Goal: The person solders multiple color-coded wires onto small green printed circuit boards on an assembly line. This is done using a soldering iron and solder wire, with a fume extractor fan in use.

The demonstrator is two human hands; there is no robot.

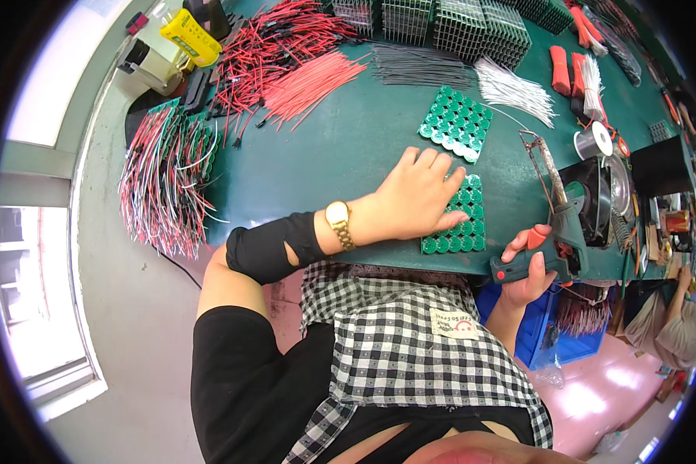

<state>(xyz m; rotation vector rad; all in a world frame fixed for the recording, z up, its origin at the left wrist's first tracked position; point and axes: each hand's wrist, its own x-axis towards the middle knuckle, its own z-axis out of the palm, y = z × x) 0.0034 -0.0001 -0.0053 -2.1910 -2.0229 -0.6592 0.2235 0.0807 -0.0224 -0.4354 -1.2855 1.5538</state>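
My left hand [417, 195], with a gold watch on its wrist, lies palm down with fingers spread. It rests partly over a green panel of round circuit boards [462, 238] near the table's front edge, hiding some of it. Beyond the fingertips lies a second green circuit board panel [456, 122]. At the table edge on the right, my right hand [527, 267] is closed around the handle of a green soldering gun [569, 228] with a red trigger. Its metal tip section points away from me and toward the far side. A thin wire shows near its top.
At the far left are red and black wires [278, 46], a yellow bottle [189, 37] and a wired board pile [166, 182]. Black wires [421, 66] and white wires [514, 89] lie beyond the panels. A solder spool [593, 141] stands right; a blue crate [537, 352] sits below.
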